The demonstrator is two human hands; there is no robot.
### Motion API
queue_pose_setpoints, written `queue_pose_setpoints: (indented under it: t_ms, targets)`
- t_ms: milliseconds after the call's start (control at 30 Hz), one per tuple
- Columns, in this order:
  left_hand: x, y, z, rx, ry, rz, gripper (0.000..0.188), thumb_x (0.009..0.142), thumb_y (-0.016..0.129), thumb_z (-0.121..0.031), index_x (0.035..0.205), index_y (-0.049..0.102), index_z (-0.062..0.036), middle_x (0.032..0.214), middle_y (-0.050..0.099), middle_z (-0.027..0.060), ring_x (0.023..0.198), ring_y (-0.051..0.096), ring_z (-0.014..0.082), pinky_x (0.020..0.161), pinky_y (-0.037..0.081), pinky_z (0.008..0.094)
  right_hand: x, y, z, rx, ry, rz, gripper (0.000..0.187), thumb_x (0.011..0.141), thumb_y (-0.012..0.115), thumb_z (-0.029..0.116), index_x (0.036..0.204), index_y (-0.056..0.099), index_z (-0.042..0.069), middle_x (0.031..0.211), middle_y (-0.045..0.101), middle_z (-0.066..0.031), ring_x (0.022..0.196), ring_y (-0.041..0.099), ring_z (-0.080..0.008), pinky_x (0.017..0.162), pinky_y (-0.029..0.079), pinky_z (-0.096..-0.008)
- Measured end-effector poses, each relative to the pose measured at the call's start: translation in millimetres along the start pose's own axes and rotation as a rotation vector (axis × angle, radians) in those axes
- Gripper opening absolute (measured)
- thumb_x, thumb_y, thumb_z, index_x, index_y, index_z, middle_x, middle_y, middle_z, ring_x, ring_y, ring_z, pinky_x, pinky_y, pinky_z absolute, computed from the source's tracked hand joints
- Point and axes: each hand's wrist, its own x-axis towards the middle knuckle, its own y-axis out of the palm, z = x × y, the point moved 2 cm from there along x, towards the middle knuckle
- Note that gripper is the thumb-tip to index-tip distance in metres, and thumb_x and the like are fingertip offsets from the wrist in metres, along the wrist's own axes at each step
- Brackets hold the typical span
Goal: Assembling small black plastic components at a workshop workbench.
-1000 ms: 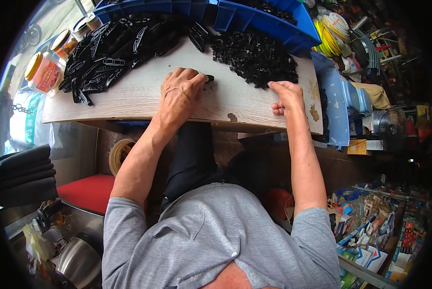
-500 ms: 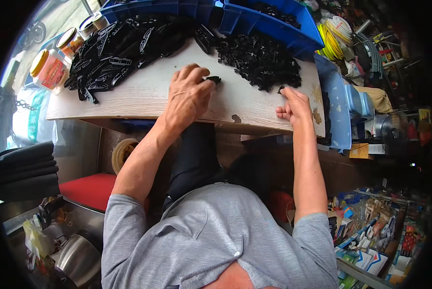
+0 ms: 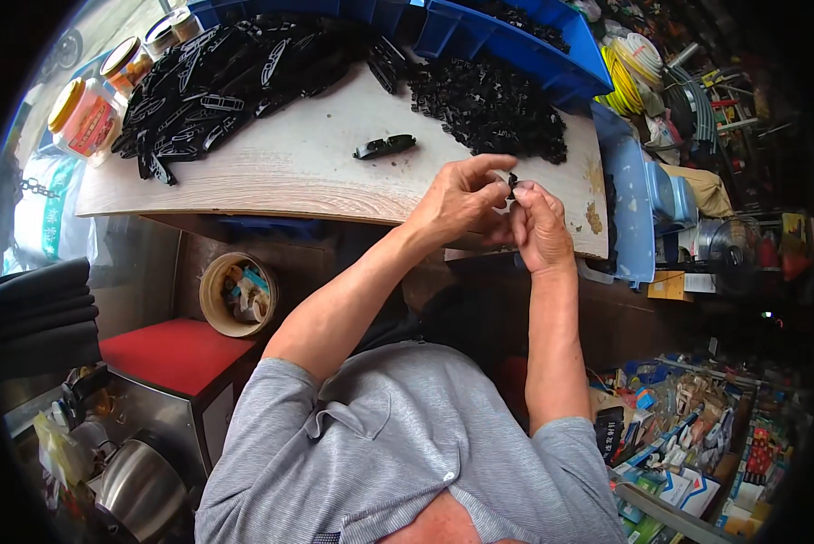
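My left hand [image 3: 462, 199] and my right hand [image 3: 539, 225] meet above the near edge of a pale wooden board [image 3: 280, 172]. Their fingertips pinch one small black plastic part [image 3: 512, 183] between them. A longer black plastic piece [image 3: 384, 146] lies alone on the board, just left of my hands. A heap of small black parts [image 3: 488, 104] sits at the board's far right. A bigger pile of long black plastic pieces [image 3: 216, 72] covers the far left.
Blue plastic bins [image 3: 506, 41] stand behind the board, a blue container [image 3: 626, 208] at its right end. Jars [image 3: 85, 113] stand at the far left. Below are a round tub [image 3: 236, 292], a red-topped stool [image 3: 175, 354] and metal pots [image 3: 139, 485]. Cluttered shelves fill the right.
Both hands left the board and came together above its near edge, pinching a small black part. The long black piece that was under my left hand now lies alone on the board.
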Motion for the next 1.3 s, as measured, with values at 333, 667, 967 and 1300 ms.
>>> queue_pose_setpoints:
  t_ms: [333, 667, 967, 1300]
  targets:
    - [2.1, 4.9, 2.4, 0.140, 0.105, -0.142, 0.015, 0.094, 0.066, -0.012, 0.098, 0.064, 0.0028, 0.086, 0.067, 0.0058, 0.073, 0.066, 0.0109, 0.065, 0.056, 0.0242, -1.7, 2.6, -3.3, -0.013, -0.031, 0.018, 0.023, 0.095, 0.057, 0.027, 0.092, 0.062, 0.005, 0.050, 0.045, 0.0000, 0.039, 0.043, -0.0091, 0.045, 0.057, -0.0336]
    - [2.3, 7.9, 8.5, -0.023, 0.042, -0.368, 0.015, 0.092, 0.068, -0.011, 0.092, 0.064, 0.0033, 0.079, 0.066, 0.0056, 0.067, 0.064, 0.0102, 0.058, 0.055, 0.0236, -3.2, 6.8, -8.7, 0.029, -0.147, -0.041, 0.022, 0.090, 0.069, 0.024, 0.100, 0.063, 0.005, 0.051, 0.047, -0.0013, 0.043, 0.055, -0.0158, 0.046, 0.056, -0.0362]
    - [-47.2, -39.1, -44.8, 1.259, 0.723, -0.777, 0.033, 0.079, 0.076, -0.010, 0.109, 0.064, -0.0023, 0.112, 0.064, 0.0135, 0.101, 0.058, 0.0320, 0.083, 0.048, 0.0399, -0.1, 0.0, -15.4, 0.004, -0.129, -0.017, 0.019, 0.091, 0.071, 0.020, 0.100, 0.062, 0.006, 0.051, 0.051, -0.0034, 0.051, 0.062, -0.0183, 0.046, 0.058, -0.0383]
    - [-46.1, -52.4, -34.4, 0.930, 0.363, -0.401, 0.023, 0.086, 0.069, -0.010, 0.108, 0.066, -0.0041, 0.094, 0.069, 0.0115, 0.080, 0.064, 0.0183, 0.069, 0.052, 0.0329, 5.1, 12.4, -24.3, 0.193, -0.253, -0.030, 0.014, 0.094, 0.067, 0.018, 0.104, 0.063, 0.009, 0.056, 0.055, -0.0047, 0.062, 0.067, -0.0241, 0.060, 0.062, -0.0450]
